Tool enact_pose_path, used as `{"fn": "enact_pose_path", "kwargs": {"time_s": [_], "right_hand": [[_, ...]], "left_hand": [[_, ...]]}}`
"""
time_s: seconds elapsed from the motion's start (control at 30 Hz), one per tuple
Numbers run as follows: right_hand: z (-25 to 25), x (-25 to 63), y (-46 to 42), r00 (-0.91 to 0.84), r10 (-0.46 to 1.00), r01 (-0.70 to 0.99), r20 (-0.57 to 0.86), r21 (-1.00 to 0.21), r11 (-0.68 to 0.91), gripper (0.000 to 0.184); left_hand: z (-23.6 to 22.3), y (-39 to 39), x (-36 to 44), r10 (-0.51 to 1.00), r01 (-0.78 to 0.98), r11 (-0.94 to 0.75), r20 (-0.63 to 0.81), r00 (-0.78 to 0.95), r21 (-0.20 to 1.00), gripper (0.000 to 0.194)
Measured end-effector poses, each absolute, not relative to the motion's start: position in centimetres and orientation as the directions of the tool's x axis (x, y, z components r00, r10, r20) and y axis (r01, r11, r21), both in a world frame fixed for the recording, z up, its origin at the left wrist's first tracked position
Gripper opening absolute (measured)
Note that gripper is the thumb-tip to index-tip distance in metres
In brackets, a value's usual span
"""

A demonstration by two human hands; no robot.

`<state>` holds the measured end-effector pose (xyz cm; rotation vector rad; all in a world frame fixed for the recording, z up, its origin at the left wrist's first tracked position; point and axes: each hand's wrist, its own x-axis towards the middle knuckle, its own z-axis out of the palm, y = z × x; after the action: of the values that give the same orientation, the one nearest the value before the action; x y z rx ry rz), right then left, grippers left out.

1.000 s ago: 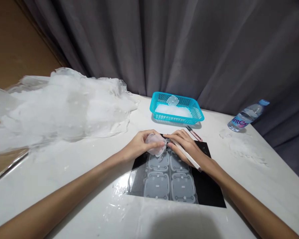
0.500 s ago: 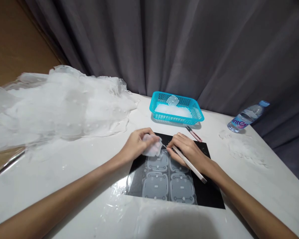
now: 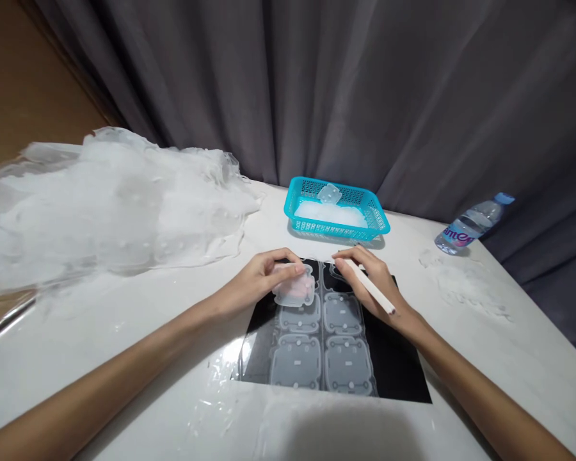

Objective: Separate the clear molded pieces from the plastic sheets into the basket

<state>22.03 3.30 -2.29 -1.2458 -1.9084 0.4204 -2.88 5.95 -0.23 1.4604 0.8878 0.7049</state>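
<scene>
Pinched between thumb and fingers of my left hand is a small translucent, soft-looking moulded piece with rounded, notched edges. To its right, my right hand grips a slim white pen-like tool whose back end points toward me. The tool's front tip is too small to make out near the fingertips. Under both hands lies a black board, and on it a clear sheet of joined moulded pieces of the same outline. A gap in the sheet shows black near the board's far edge.
A turquoise basket with whitish translucent pieces stands beyond the board. A large heap of translucent moulded sheets covers the left side. On the right are a water bottle and thin clear scraps. A grey curtain hangs behind.
My right hand has moved away from the piece, up and right, with the tool. My left hand has turned the piece flatter toward me. The snips beyond the board are now mostly hidden.
</scene>
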Motion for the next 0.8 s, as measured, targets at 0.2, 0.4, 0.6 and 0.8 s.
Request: {"fn": "enact_pose_path", "kwargs": {"time_s": [0.2,0.4,0.6,0.8], "right_hand": [[-1.7,20.2,1.6,-0.347,0.877,0.485,0.331,-0.737,0.470,0.012],[-1.8,20.3,1.8,-0.290,0.933,0.355,0.214,-0.881,0.313,0.016],[-1.4,20.4,1.9,-0.275,0.959,0.213,0.067,-0.968,0.129,0.024],[-1.1,20.5,1.9,-0.266,0.964,0.199,0.012,-0.978,0.067,0.028]], "left_hand": [[-1.0,5.8,-2.5,0.844,0.105,0.046,-0.095,0.528,0.993,0.036],[-1.1,5.2,-2.3,0.842,0.068,0.088,-0.111,0.529,0.994,0.034],[-1.2,5.3,-2.4,0.825,0.061,0.142,-0.152,0.544,0.988,0.038],[-1.1,5.1,-2.4,0.809,0.024,0.243,-0.216,0.547,0.970,0.041]]}}
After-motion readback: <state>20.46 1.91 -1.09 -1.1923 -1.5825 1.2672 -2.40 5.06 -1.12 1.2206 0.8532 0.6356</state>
